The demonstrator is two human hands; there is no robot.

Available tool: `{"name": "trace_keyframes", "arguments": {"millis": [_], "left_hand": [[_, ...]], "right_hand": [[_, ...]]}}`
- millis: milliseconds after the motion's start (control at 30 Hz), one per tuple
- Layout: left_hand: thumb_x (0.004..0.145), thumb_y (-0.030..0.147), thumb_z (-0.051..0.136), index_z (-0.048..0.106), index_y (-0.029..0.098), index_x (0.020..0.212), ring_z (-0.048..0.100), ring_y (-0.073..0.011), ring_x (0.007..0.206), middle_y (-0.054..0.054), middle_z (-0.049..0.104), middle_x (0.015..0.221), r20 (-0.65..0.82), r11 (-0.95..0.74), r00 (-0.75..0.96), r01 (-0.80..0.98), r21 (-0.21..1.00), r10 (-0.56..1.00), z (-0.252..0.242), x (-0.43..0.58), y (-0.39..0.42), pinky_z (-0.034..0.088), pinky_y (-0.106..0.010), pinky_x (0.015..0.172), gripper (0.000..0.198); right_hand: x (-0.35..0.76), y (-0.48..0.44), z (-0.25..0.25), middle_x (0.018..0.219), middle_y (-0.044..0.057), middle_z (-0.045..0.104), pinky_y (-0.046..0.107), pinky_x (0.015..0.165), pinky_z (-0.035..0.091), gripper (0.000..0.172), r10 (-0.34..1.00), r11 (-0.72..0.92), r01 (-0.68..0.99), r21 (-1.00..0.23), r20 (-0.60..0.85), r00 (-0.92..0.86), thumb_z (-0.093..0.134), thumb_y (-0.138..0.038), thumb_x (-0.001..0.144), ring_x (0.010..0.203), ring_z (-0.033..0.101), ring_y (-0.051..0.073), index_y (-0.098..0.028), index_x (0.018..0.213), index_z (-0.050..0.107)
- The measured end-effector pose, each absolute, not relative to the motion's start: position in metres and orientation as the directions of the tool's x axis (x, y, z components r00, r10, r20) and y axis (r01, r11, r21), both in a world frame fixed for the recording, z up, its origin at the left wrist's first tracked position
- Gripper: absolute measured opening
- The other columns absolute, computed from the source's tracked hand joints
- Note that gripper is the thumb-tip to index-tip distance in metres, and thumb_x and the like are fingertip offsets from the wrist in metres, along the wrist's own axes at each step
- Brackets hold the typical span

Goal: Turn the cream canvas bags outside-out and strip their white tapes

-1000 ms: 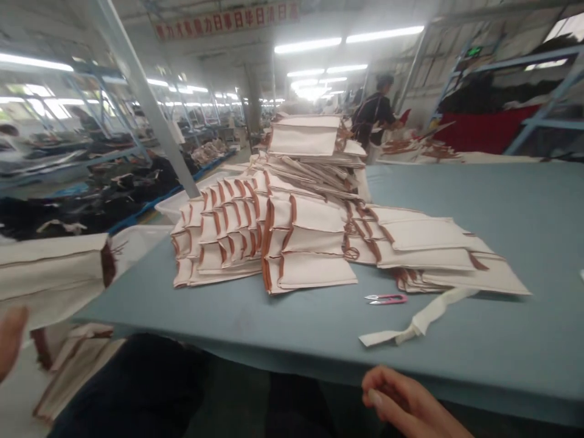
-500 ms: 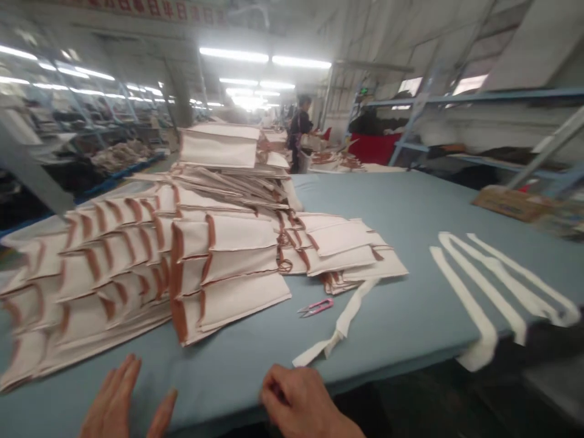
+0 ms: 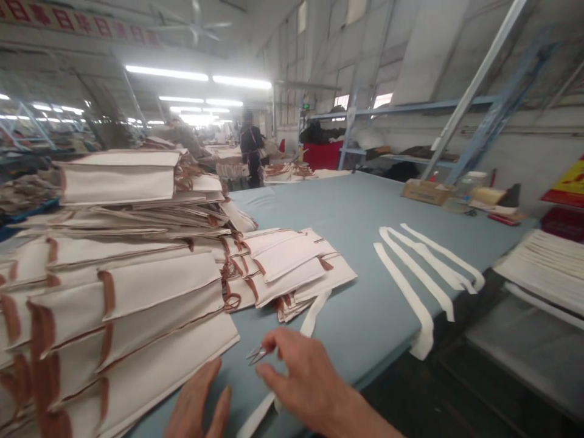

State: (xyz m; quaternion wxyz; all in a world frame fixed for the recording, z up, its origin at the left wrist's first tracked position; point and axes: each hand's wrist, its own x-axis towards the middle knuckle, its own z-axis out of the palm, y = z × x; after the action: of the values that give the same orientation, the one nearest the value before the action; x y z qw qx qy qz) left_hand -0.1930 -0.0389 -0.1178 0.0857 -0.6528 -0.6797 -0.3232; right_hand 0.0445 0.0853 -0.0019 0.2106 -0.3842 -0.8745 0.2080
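Observation:
My right hand (image 3: 310, 377) curls over the thread snips (image 3: 256, 354), with finger and thumb either side of them. Their metal blades point left from under my fingers, and the handles are mostly hidden. A pale fabric strip (image 3: 314, 313) passes beneath this hand, its lower end showing below. My left hand (image 3: 196, 401) is at the bottom, fingers apart and holding nothing, near the front edge of the cream fabric pieces with brown edging (image 3: 168, 347). These pieces lie in overlapping layers on the left.
A blue-green cloth covers the table (image 3: 310, 207). Several pale strips (image 3: 415, 286) lie on the right, some hanging over the edge. Folded cream pieces (image 3: 118, 182) are stacked high at back left. A cardboard box (image 3: 426, 191) and jar (image 3: 472, 182) stand far right. A person (image 3: 252, 149) stands beyond.
The view has swung right. My right hand has moved forward from the table edge onto the snips, which lay free before. My left hand is closer to the right one and stays open.

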Motion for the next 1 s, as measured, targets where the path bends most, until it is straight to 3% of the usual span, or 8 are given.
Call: {"name": "trace_keyframes", "arguments": {"millis": [67,167,267,367,500,600,767,1000], "left_hand": [[0.107,0.041,0.056,0.064,0.024,0.141,0.080,-0.0304,0.119,-0.009,0.081,0.135,0.550,-0.066,-0.132,0.943,0.326,0.824,-0.109,-0.184,-0.015,0.069,-0.045,0.102,0.039],[0.108,0.042,0.054,0.070,0.020,0.130,0.084,-0.0322,0.108,-0.012,0.085,0.122,0.573,-0.062,-0.138,0.947,0.316,0.808,-0.103,-0.178,0.005,0.073,-0.048,0.091,0.035],[0.107,0.044,0.056,0.072,0.021,0.126,0.084,-0.0328,0.106,-0.011,0.085,0.120,0.584,-0.084,-0.121,0.946,0.312,0.803,-0.107,-0.179,0.009,0.073,-0.049,0.090,0.034],[0.105,0.045,0.059,0.072,0.023,0.125,0.083,-0.0329,0.108,-0.011,0.085,0.121,0.582,-0.104,-0.106,0.943,0.315,0.806,-0.113,-0.179,0.007,0.071,-0.049,0.094,0.032],[0.106,0.042,0.060,0.072,0.023,0.124,0.081,-0.0325,0.111,-0.011,0.084,0.122,0.562,-0.088,-0.118,0.942,0.324,0.818,-0.111,-0.172,0.005,0.069,-0.050,0.097,0.029],[0.107,0.041,0.059,0.073,0.023,0.120,0.080,-0.0314,0.112,-0.012,0.083,0.119,0.554,-0.072,-0.131,0.941,0.330,0.822,-0.106,-0.165,0.003,0.069,-0.048,0.096,0.026],[0.108,0.041,0.057,0.073,0.021,0.115,0.079,-0.0324,0.109,-0.014,0.083,0.114,0.573,-0.076,-0.178,0.917,0.392,0.800,-0.105,-0.159,0.005,0.067,-0.050,0.094,0.026],[0.102,0.034,0.064,0.075,0.023,0.108,0.078,-0.0326,0.109,-0.011,0.083,0.112,0.585,-0.122,-0.225,0.861,0.494,0.779,-0.111,-0.160,0.009,0.066,-0.051,0.095,0.017]], "right_hand": [[0.048,0.133,0.015,0.133,0.014,0.076,0.041,0.104,0.056,0.041,0.790,0.608,0.633,-0.480,0.281,-0.545,0.076,-0.027,0.093,0.123,0.070,0.031,-0.017,0.132,0.068],[0.039,0.199,0.018,0.163,0.028,0.052,0.056,0.121,0.044,0.074,0.784,0.621,0.662,-0.419,0.325,-0.529,0.085,-0.024,0.083,0.146,0.052,0.041,-0.009,0.150,0.056],[0.025,0.242,0.003,0.169,0.027,0.045,0.059,0.129,0.034,0.084,0.751,0.661,0.652,-0.372,0.338,-0.568,0.092,-0.027,0.079,0.153,0.044,0.042,-0.010,0.152,0.055],[0.018,0.262,-0.015,0.161,0.023,0.056,0.057,0.126,0.039,0.065,0.758,0.652,0.662,-0.370,0.342,-0.555,0.085,-0.030,0.090,0.147,0.052,0.038,-0.013,0.147,0.061],[0.019,0.271,-0.027,0.145,0.012,0.066,0.055,0.110,0.056,0.035,0.800,0.599,0.679,-0.424,0.348,-0.488,0.071,-0.036,0.106,0.128,0.067,0.030,-0.019,0.136,0.068],[0.020,0.282,-0.023,0.138,0.012,0.069,0.049,0.100,0.062,0.035,0.843,0.537,0.682,-0.497,0.339,-0.417,0.070,-0.037,0.107,0.117,0.071,0.027,-0.018,0.136,0.067],[0.023,0.319,0.020,0.137,0.010,0.069,0.049,0.097,0.063,0.039,0.887,0.450,0.681,-0.578,0.376,-0.266,0.072,-0.040,0.106,0.117,0.071,0.030,-0.016,0.136,0.067],[0.014,0.334,0.091,0.136,0.010,0.069,0.048,0.097,0.064,0.038,0.884,0.434,0.771,-0.467,0.385,-0.265,0.071,-0.039,0.106,0.115,0.072,0.028,-0.017,0.136,0.067]]}}
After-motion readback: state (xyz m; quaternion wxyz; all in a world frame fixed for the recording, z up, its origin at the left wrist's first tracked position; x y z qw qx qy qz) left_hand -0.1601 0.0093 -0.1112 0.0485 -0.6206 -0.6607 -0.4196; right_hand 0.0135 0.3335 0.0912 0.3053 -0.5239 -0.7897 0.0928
